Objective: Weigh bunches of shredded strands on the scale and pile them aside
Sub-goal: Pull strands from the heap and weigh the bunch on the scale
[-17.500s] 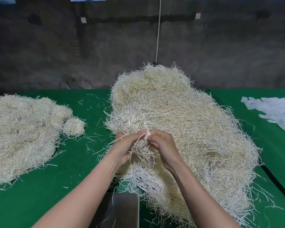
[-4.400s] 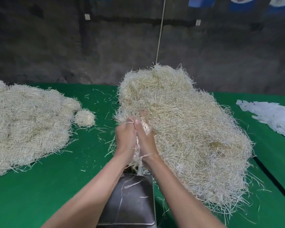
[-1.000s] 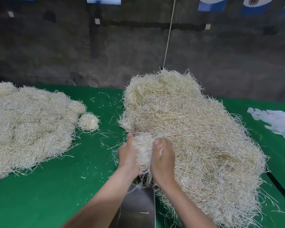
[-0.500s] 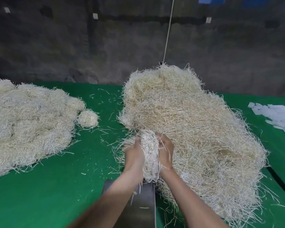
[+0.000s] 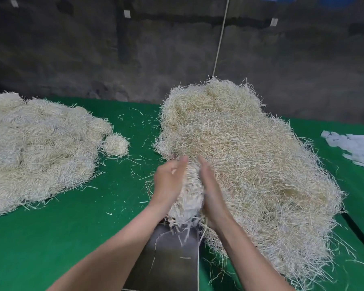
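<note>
Grip: left hand (image 5: 169,182) and right hand (image 5: 211,191) sandwich a bunch of shredded strands (image 5: 189,199) between the palms, fingers mostly straight, slightly blurred. Bunch sits just above far end of steel scale pan (image 5: 172,257), loose ends trailing onto it. Large heap (image 5: 250,164) immediately right. Second pile (image 5: 40,148) far left on green table (image 5: 72,227), small ball (image 5: 115,144) beside it.

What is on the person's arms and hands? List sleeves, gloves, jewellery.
Nothing worn shows. The left hand and right hand are bare, no gloves. The left forearm and right forearm are bare down to the picture's lower edge, so no sleeves are in view. No watch or band on either wrist. The fingers are blurred, so rings cannot be told.
</note>
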`<state>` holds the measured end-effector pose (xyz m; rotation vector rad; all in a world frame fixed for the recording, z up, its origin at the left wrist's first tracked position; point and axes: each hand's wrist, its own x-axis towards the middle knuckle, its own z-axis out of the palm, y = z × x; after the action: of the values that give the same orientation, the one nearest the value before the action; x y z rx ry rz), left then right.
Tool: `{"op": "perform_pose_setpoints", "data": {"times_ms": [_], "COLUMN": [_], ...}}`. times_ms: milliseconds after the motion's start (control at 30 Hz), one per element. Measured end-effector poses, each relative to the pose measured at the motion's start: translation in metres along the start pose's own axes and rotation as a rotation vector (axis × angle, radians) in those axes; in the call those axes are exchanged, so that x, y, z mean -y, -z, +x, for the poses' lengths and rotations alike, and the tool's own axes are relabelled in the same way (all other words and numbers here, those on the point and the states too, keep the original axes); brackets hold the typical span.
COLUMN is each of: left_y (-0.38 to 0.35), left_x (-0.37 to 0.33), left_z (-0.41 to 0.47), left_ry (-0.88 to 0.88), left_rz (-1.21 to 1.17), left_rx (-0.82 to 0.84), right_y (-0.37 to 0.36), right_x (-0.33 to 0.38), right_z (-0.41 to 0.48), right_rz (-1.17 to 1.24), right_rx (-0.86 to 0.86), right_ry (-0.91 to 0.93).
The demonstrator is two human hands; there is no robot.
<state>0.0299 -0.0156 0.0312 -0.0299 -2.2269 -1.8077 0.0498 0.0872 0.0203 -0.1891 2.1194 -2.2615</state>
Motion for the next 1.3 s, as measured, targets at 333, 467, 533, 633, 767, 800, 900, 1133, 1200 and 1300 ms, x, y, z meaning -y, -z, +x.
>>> {"op": "perform_pose_setpoints", "data": {"times_ms": [333,467,533,633,767,800,900,1133,1200,1300], "left_y": [-0.012,-0.001,-0.011,-0.009,-0.001,-0.005,-0.015,-0.002,0.005,0.009], "left_x": [0.002,0.008,0.01,0.001,-0.007,-0.004,0.004,0.019,0.022,0.016], "left_z": [-0.015,0.004,-0.013,-0.01,0.003,-0.003,-0.012,-0.006,-0.005,0.002], "left_ry": [0.515,0.542,0.518,0.464,0.465,0.498,0.569,0.558,0.445,0.22], "left_rz": [-0.508,-0.578,-0.43,-0.297,-0.52,-0.428,-0.348,-0.421,-0.202,0.038], "left_rx": [0.009,-0.269,-0.166,-0.092,-0.122,-0.121,-0.038,-0.079,-0.079,-0.086], "right_y": [-0.012,-0.033,-0.015,-0.013,-0.037,-0.025,-0.008,-0.017,0.004,0.006], "right_x": [-0.001,-0.026,-0.015,-0.012,-0.013,-0.012,-0.004,-0.015,-0.011,-0.01], "right_z": [0.012,-0.007,0.013,0.014,0.0,0.01,0.017,-0.003,-0.001,-0.007], "right_rz": [-0.32,-0.597,-0.486,-0.361,-0.531,-0.529,-0.422,-0.305,-0.141,-0.075], "right_rx": [-0.404,-0.32,-0.338,-0.45,-0.381,-0.374,-0.434,-0.341,-0.357,-0.188], "right_ry": [0.129,0.293,0.177,0.193,0.279,0.242,0.171,0.079,0.043,0.09]}}
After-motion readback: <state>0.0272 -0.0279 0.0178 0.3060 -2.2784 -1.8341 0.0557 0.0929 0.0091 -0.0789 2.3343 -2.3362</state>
